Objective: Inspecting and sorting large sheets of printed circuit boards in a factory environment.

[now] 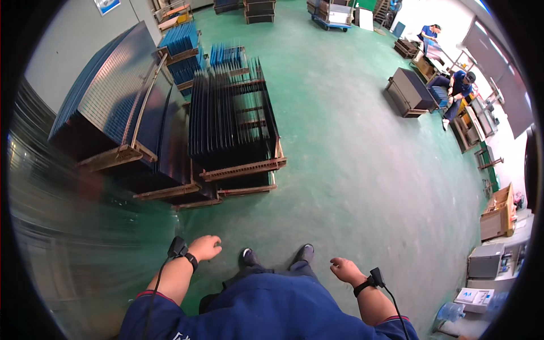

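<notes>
My left hand (205, 247) hangs over the green floor at lower left, its fingers loosely bent with nothing in them. Nearest to it stand racks of upright dark panels (232, 122), a short way ahead and out of reach of the fingers. On the other side of my body, my right hand (347, 271) is held out over bare floor, loosely curled and without any visible object. Each wrist wears a black strap with a small device and a cable. Neither hand touches anything.
Larger panels (113, 90) lean in wooden frames at left, beside a blurred shiny surface (85, 226). Two people in dark blue work at right near a grey stack (409, 92). A wooden cabinet (497, 212) and a water bottle (451, 311) line the right side. A blue cart (330, 22) stands far ahead.
</notes>
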`<state>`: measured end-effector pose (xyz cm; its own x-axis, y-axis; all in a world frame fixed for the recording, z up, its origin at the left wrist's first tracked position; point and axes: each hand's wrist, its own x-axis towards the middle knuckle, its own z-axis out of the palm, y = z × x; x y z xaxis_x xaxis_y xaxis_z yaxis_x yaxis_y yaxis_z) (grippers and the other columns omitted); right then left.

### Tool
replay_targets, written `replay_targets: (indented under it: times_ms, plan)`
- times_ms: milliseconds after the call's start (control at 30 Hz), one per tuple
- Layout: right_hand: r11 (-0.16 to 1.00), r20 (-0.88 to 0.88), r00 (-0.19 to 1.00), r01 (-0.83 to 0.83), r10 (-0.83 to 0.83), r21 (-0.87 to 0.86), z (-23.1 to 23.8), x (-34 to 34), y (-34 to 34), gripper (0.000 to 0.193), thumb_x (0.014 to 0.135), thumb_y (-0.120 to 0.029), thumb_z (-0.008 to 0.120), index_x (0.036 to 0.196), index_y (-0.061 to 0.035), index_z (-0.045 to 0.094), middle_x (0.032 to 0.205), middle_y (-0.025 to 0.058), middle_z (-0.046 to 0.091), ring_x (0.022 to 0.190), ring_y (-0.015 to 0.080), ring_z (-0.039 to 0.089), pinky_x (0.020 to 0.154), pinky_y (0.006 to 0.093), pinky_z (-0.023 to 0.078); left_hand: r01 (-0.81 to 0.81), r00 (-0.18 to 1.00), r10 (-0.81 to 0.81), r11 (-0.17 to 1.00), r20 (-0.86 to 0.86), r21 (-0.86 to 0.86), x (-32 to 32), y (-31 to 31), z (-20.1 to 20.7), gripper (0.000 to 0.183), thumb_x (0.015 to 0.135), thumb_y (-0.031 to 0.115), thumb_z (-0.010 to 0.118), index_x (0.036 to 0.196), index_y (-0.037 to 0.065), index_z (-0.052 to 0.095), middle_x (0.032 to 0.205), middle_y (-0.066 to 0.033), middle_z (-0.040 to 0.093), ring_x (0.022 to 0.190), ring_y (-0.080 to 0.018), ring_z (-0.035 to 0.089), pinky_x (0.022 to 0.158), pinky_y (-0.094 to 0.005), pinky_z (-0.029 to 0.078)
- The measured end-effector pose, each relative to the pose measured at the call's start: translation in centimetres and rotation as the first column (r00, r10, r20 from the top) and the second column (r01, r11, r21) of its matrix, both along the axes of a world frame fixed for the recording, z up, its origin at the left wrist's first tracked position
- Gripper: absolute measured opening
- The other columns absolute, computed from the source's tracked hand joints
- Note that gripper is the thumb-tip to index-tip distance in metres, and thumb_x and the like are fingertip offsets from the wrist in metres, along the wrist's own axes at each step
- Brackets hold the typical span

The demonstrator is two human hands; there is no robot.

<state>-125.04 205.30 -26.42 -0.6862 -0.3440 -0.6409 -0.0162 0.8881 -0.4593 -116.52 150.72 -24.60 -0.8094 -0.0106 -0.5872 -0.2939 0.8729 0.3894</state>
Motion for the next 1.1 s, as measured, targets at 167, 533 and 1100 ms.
replay_targets:
  times_ms: [167, 533, 1100]
  plan:
    - [0.994, 0.079, 0.993, -0.091, 0.085, 0.067, -0.4, -1.0, 3.5, 0.043, 0.091, -0.031, 0.057, 0.125, -0.0050, 0.066, 0.115, 0.0206, 0.071, 0.112, 0.0379, 0.065, 0.099, 0.0444, 0.051, -0.068, 0.993, 0.061, 0.996, 0.098, 0.064, 2.8, 4.3, -0.6, 0.042, 0.090, 0.035, 0.064, 0.123, 0.010, 0.066, 0.117, -0.0139, 0.069, 0.110, -0.0326, 0.065, 0.095, -0.0439, 0.051]
    - [0.945, 0.005, 0.960, -0.277, 0.281, 0.176, -2.2, -12.8, 10.9, 0.044, 0.089, -0.029, 0.056, 0.126, -0.0067, 0.066, 0.116, 0.0209, 0.070, 0.112, 0.0386, 0.065, 0.098, 0.0470, 0.051, -0.281, 0.959, 0.256, 0.922, 0.124, 0.265, 1.3, 17.8, 2.7, 0.038, 0.094, 0.029, 0.066, 0.126, 0.008, 0.064, 0.122, -0.0130, 0.069, 0.110, -0.0254, 0.068, 0.095, -0.0378, 0.053]
    - [0.814, 0.245, 0.826, -0.554, 0.508, 0.176, -4.3, -10.5, 12.7, 0.050, 0.091, -0.038, 0.057, 0.132, -0.0103, 0.062, 0.124, 0.0187, 0.068, 0.120, 0.0378, 0.062, 0.103, 0.0463, 0.049, -0.291, 0.947, 0.305, 0.947, -0.103, 0.134, 2.3, 17.5, 2.4, 0.040, 0.089, 0.035, 0.066, 0.121, 0.011, 0.066, 0.113, -0.0152, 0.069, 0.106, -0.0354, 0.066, 0.092, -0.0453, 0.052]
